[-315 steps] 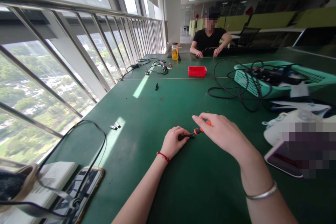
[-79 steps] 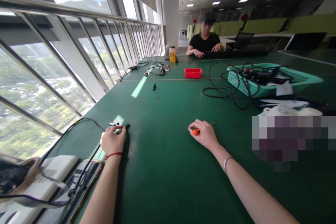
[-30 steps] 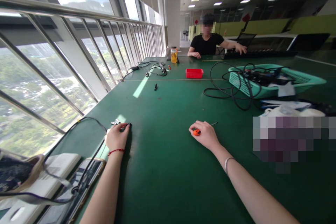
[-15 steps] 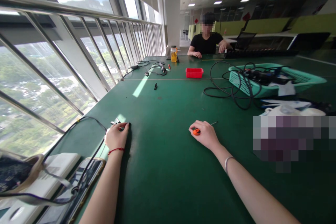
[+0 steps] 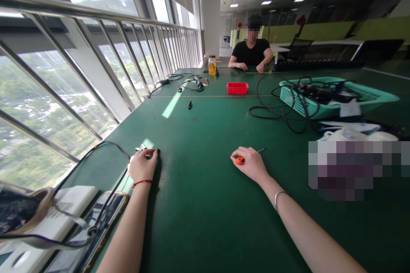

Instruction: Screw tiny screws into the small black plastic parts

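Note:
My right hand [image 5: 251,164] rests on the green table [image 5: 205,204], fingers curled round an orange-handled screwdriver [image 5: 239,160] whose thin metal shaft [image 5: 261,150] sticks out to the right. My left hand [image 5: 142,165] lies at the table's left side, fingers closed on a small black part [image 5: 155,151]. Small black and silver pieces [image 5: 141,148] lie just beyond its fingertips in a patch of sunlight.
A black cable [image 5: 105,149], a phone [image 5: 99,222] and a white box [image 5: 60,222] lie near left. Further off stand a red tray [image 5: 237,88], a teal basket [image 5: 339,98] with black cables [image 5: 272,111], and a yellow jar [image 5: 212,65]. A person in black [image 5: 253,51] sits at the far end.
Over the last second my hands have stayed put. Earlier both hands worked together at the centre; the left has since moved to the left side. The far person's hands moved.

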Tool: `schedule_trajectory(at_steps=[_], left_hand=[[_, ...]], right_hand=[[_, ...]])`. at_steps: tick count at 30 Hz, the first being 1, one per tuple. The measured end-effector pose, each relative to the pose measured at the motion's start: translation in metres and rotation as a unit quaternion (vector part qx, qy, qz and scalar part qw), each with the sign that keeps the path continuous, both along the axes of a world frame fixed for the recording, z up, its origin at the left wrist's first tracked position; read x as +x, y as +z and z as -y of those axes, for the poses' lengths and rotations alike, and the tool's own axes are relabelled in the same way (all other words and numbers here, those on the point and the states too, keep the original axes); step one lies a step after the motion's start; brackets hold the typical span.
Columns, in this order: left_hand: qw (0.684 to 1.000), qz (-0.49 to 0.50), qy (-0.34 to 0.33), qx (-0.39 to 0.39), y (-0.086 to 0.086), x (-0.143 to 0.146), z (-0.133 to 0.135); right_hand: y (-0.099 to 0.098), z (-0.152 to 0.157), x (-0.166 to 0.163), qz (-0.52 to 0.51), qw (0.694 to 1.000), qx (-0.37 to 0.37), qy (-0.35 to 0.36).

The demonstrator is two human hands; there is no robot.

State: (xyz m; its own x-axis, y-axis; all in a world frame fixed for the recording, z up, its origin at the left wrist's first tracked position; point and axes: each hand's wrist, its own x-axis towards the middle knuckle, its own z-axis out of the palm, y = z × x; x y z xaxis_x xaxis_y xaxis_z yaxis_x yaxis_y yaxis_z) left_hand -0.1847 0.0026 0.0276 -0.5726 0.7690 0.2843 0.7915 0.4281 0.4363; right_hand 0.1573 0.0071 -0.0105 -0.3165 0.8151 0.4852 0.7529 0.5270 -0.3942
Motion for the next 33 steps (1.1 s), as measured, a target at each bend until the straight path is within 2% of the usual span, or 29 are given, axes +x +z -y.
schedule_trajectory(at_steps=[14, 16, 18, 21, 23, 26, 29, 31, 33], left_hand=[[1.0, -0.004, -0.007, 0.001, -0.003, 0.0, 0.0], [0.999, -0.003, -0.051, 0.011, -0.005, 0.012, 0.0], [0.989, -0.005, -0.143, 0.022, -0.008, 0.038, -0.001], [0.955, 0.002, -0.297, 0.016, -0.012, 0.095, -0.004], [0.931, 0.024, -0.365, 0.011, -0.015, 0.132, -0.005], [0.908, 0.063, -0.413, 0.015, -0.019, 0.168, -0.001], [0.897, 0.061, -0.436, 0.018, -0.021, 0.176, 0.007], [0.89, 0.059, -0.453, 0.007, -0.022, 0.173, 0.012], [0.889, 0.05, -0.456, 0.004, -0.022, 0.169, 0.015]], right_hand=[[0.0, 0.0, -0.001, -0.003, 1.0, 0.006, 0.003], [0.0, 0.0, -0.002, -0.005, 1.0, 0.01, 0.001], [0.001, 0.0, -0.003, -0.009, 1.0, 0.017, -0.005], [0.004, 0.002, -0.003, -0.023, 0.999, 0.036, -0.033], [0.008, 0.004, -0.002, -0.053, 0.993, 0.067, -0.08], [0.011, 0.008, 0.0, -0.136, 0.965, 0.145, -0.169], [0.01, 0.014, -0.002, -0.179, 0.938, 0.187, -0.232], [0.006, 0.021, -0.005, -0.205, 0.936, 0.145, -0.247], [0.003, 0.029, -0.009, -0.226, 0.946, 0.056, -0.227]])
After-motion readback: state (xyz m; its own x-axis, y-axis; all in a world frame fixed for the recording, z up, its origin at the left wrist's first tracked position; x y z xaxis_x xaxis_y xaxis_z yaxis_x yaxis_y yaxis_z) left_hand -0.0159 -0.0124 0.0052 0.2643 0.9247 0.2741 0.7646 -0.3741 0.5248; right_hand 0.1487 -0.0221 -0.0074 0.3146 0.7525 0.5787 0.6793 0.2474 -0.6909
